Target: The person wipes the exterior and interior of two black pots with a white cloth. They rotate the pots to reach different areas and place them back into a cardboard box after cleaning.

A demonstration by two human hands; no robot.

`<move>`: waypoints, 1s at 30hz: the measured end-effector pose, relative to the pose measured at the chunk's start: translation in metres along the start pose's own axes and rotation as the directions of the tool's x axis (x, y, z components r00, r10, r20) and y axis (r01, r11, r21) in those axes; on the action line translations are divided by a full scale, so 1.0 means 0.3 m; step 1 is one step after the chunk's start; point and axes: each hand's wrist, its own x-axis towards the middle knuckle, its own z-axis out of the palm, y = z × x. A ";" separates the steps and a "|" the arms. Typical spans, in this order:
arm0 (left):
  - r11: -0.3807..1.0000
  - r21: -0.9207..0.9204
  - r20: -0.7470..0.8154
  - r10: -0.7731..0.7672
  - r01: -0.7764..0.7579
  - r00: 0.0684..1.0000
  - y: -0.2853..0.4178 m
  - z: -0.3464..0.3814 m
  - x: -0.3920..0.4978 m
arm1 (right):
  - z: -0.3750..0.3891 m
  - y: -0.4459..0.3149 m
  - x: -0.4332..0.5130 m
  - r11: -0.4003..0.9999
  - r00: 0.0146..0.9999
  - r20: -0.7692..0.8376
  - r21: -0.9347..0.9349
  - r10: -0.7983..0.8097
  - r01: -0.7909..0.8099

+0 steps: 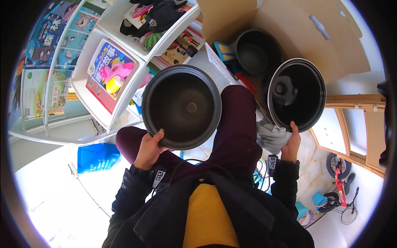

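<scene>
My left hand point(149, 149) grips the near rim of a round dark grey cooking pot point(176, 93), thumb inside the edge. The pot tips its inside up toward me above my lap, and a small round mark shows on its bottom. On the other side, my right hand point(291, 142) pinches the rim of a glossy black pot point(305, 102) with a pale edge. A crumpled grey cloth point(271, 136) is bunched against that hand, beneath the rim. A third dark pot point(259, 52) sits inside an open cardboard box point(279, 21), partly behind the glossy one.
White plastic shelf bins point(124, 111) with books and toys stand at the left, beside a book rack point(46, 80). A blue bag point(97, 157) lies below them. Wooden furniture point(350, 152) and a red balance bike point(340, 186) are at the right. Cables hang near my lap.
</scene>
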 end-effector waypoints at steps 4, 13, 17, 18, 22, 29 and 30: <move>0.991 -0.090 -0.071 -0.106 0.099 0.992 -0.071 -0.026 0.118 | -0.010 0.013 0.008 0.998 0.995 0.075 0.029 0.061 -0.063; 0.962 -0.140 -0.232 -0.263 0.236 0.936 -0.240 -0.068 0.451 | -0.046 0.007 0.029 0.977 0.967 0.178 0.069 0.185 -0.200; 0.948 -0.185 -0.232 -0.297 0.258 0.926 -0.325 -0.062 0.553 | -0.060 0.004 0.039 0.983 0.977 0.133 0.048 0.167 -0.175; 0.949 -0.179 -0.232 -0.298 0.260 0.926 -0.345 -0.065 0.578 | -0.062 0.003 0.040 0.981 0.973 0.142 0.051 0.180 -0.189; 0.933 -0.220 -0.239 -0.334 0.284 0.912 -0.432 -0.081 0.653 | -0.063 0.000 0.039 0.965 0.953 0.175 0.052 0.246 -0.259; 0.880 -0.388 -0.179 -0.364 0.274 0.914 -0.527 -0.091 0.711 | -0.050 0.002 0.019 0.973 0.963 0.171 0.070 0.207 -0.221; 0.879 -0.390 -0.164 -0.360 0.275 0.919 -0.529 -0.091 0.712 | -0.048 0.003 0.016 0.984 0.977 0.134 0.051 0.163 -0.171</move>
